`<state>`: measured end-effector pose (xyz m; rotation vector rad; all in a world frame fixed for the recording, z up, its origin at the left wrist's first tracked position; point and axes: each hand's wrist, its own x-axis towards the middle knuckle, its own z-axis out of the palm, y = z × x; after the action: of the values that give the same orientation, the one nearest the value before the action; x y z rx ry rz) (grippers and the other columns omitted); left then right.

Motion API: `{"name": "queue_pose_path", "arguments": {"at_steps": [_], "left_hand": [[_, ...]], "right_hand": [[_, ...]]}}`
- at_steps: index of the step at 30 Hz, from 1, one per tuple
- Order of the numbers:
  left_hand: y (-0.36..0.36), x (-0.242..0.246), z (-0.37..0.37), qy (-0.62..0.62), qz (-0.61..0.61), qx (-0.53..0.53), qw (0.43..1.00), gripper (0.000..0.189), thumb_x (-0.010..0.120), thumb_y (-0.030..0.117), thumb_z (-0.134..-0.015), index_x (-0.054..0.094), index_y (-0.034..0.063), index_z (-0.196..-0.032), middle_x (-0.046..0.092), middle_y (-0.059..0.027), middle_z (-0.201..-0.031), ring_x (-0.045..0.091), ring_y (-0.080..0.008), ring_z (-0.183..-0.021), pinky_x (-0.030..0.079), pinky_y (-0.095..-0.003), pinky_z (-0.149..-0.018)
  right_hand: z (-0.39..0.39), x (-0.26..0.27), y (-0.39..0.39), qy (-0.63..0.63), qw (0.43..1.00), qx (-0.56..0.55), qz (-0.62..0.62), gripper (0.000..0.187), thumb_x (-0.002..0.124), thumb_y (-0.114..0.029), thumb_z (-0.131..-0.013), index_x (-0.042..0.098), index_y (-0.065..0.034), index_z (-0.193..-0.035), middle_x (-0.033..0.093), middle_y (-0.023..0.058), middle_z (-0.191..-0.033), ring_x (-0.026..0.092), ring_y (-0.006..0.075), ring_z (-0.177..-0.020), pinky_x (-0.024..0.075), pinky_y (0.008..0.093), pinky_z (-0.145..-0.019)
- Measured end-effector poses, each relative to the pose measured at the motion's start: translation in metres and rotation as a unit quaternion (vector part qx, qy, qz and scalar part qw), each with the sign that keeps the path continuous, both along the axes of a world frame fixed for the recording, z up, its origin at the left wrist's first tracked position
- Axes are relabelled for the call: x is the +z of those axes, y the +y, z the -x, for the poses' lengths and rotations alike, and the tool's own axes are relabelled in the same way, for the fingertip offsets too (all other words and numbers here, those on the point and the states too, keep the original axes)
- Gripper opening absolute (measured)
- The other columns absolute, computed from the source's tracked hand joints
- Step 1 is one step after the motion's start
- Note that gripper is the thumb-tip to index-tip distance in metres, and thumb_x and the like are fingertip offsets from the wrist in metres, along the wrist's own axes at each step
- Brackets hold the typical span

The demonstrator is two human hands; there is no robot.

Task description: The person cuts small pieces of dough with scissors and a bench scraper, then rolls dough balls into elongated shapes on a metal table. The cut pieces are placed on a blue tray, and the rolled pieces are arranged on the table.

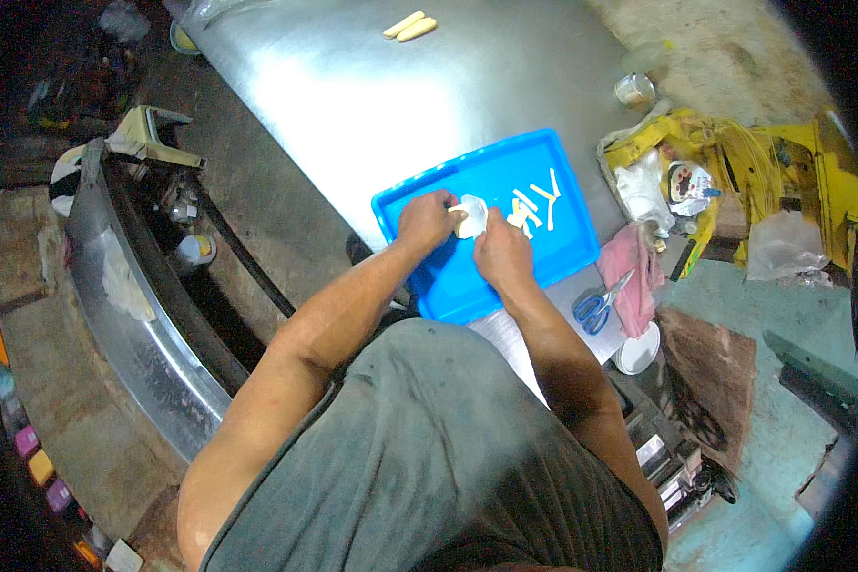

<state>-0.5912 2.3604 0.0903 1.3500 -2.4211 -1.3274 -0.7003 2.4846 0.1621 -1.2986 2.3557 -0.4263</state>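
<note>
Over a blue plastic tray (457, 286), both my hands hold a small pale, translucent piece (474, 214), perhaps a bag or a cup. My left hand (427, 222) pinches its left side, with a cream-coloured bit at the fingertips. My right hand (504, 250) is closed at its right edge; the fingertips are partly hidden. Several cream-coloured strips (525, 207) lie loose in the tray, just right of the right hand. Farther off on the metal table (314, 114), two pale yellow, finger-shaped pieces (416, 28) lie side by side.
Blue-handled scissors (592, 312) lie right of the tray beside a pink cloth (636, 275). A white round lid (638, 349) is just below them. A tin can (634, 90) and a yellow crate (708, 129) with plastic bags stand at the right. A curved metal surface (143, 343) runs along the left.
</note>
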Motion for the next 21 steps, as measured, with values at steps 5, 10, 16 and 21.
{"name": "queue_pose_path", "arguments": {"at_steps": [5, 10, 16, 21], "left_hand": [[-0.001, -0.005, -0.001, 0.015, 0.024, 0.012, 1.000, 0.038, 0.083, 0.039, -0.083, 0.075, 0.0068, -0.102, 0.076, -0.0158, -0.093, 0.074, -0.0329, -0.085, 0.057, -0.0454, -0.074], [-0.006, -0.016, -0.004, 0.019, 0.008, -0.001, 1.000, 0.035, 0.082, 0.038, -0.083, 0.076, 0.0069, -0.099, 0.076, -0.0158, -0.092, 0.074, -0.0322, -0.085, 0.057, -0.0448, -0.075], [-0.006, -0.012, -0.003, 0.008, 0.007, -0.010, 1.000, 0.034, 0.081, 0.036, -0.083, 0.076, 0.0072, -0.099, 0.076, -0.0155, -0.091, 0.075, -0.0327, -0.084, 0.057, -0.0444, -0.075], [-0.006, -0.012, -0.002, 0.010, 0.008, -0.003, 1.000, 0.033, 0.081, 0.035, -0.084, 0.076, 0.0058, -0.099, 0.076, -0.0163, -0.091, 0.075, -0.0328, -0.085, 0.057, -0.0440, -0.077]], "right_hand": [[0.005, 0.017, 0.003, -0.015, 1.000, -0.014, 0.003, 0.020, 0.061, -0.008, -0.091, 0.056, 0.0007, -0.109, 0.071, 0.0269, -0.089, 0.071, 0.0465, -0.086, 0.0550, 0.0584, -0.075], [0.001, 0.019, 0.002, -0.026, 1.000, 0.005, -0.002, 0.021, 0.062, -0.009, -0.091, 0.057, 0.0002, -0.110, 0.071, 0.0267, -0.092, 0.071, 0.0465, -0.087, 0.0548, 0.0586, -0.076], [-0.006, 0.003, 0.002, -0.017, 1.000, 0.002, -0.021, 0.023, 0.061, -0.010, -0.091, 0.057, 0.0006, -0.112, 0.072, 0.0268, -0.094, 0.071, 0.0461, -0.088, 0.0553, 0.0578, -0.078], [0.001, 0.001, -0.001, -0.024, 0.999, -0.001, -0.030, 0.022, 0.061, -0.010, -0.092, 0.057, 0.0006, -0.111, 0.072, 0.0268, -0.093, 0.072, 0.0462, -0.088, 0.0558, 0.0579, -0.078]]}}
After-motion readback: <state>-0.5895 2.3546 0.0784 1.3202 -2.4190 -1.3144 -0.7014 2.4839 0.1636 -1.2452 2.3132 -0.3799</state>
